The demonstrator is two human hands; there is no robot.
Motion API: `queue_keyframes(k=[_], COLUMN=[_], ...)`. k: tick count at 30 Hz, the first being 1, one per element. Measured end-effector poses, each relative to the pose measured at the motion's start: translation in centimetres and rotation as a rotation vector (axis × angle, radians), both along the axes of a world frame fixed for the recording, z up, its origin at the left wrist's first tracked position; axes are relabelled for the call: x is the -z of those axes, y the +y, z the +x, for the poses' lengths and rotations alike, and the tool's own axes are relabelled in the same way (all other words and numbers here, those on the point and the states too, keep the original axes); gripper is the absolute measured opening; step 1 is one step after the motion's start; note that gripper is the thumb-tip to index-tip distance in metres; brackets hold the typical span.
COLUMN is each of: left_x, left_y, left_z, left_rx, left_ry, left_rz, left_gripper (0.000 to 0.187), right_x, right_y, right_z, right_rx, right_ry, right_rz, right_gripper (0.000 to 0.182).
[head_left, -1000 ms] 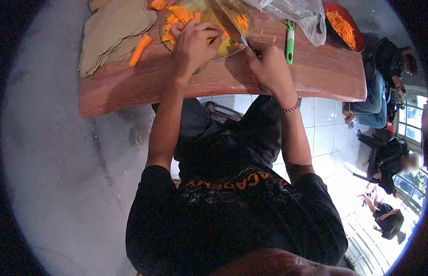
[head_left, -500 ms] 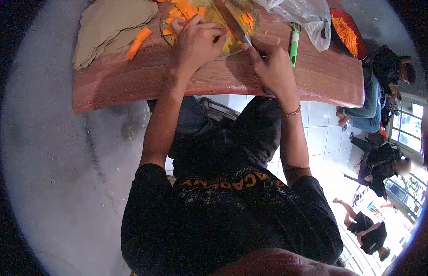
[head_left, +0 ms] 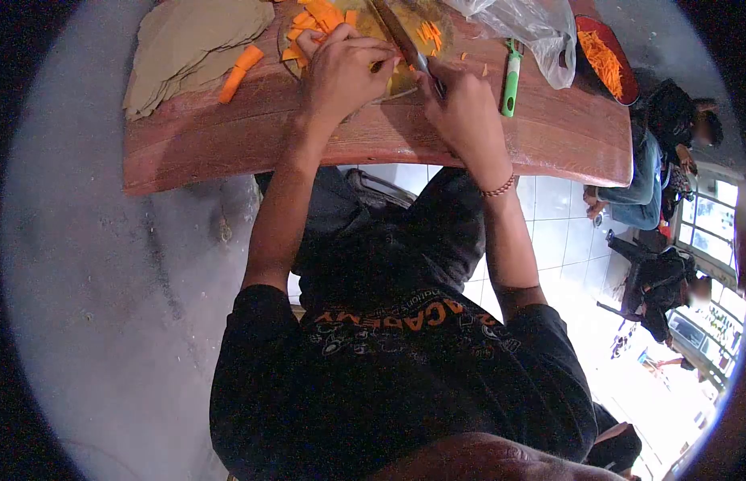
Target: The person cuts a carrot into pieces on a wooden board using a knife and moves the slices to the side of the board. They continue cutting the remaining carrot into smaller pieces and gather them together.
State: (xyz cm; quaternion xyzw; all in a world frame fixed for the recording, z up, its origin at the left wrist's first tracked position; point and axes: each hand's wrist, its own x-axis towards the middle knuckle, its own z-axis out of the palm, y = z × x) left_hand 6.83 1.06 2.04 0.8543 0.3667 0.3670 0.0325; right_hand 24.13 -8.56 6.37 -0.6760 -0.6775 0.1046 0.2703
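A knife [head_left: 401,34] is gripped by its handle in my right hand [head_left: 463,108], its blade pointing up and left over a yellowish round board [head_left: 383,16]. On that board, my left hand [head_left: 346,74] has its fingers curled down beside the blade, pressing on something I cannot make out. Orange carrot pieces [head_left: 321,14] lie in a heap just beyond my left fingers. Thin carrot strips [head_left: 428,34] rest to the right of the blade.
Brown flat sheets [head_left: 193,44] and carrot sticks [head_left: 241,74] lie left on the wooden table [head_left: 197,156]. A green-handled peeler [head_left: 511,80], a plastic bag [head_left: 541,40] and a red tray of shredded carrot [head_left: 601,60] are right. Several people are in the right background.
My right hand has shifted slightly left and up with the knife, close to my left fingertips. My left hand has hardly moved. One person in the background at lower right has moved.
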Motion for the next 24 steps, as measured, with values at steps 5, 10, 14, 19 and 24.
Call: queue_keyframes(k=[5,10,14,19,24], left_x=[0.2,-0.4,1.0,0.3,-0.3], left_y=[-0.1,-0.5,0.2,-0.1,-0.4], left_z=[-0.1,-0.3,-0.1,-0.2,-0.2], left_rx=[-0.020,-0.055,0.005,0.032,-0.013], left_ry=[0.004,0.068,0.012,-0.043,0.052], left_rz=[0.019,-0.052,-0.042,-0.016,0.030], left_gripper=[0.014,0.017,0.017,0.013,0.013], right_x=[0.5,-0.6,-1.7,-1.3,-0.9], right_y=[3.6,3.2,0.6,-0.1,-0.5], right_z=[0.1,0.8,0.7,0.3,0.4], right_rx=[0.006,0.032,0.015,0.004,0.018], right_ry=[-0.063,0.089,0.159,0.171,0.128], right_rz=[0.024,0.032,-0.010,0.007,0.012], right_gripper=[0.035,0.037,0.030,0.030,0.030])
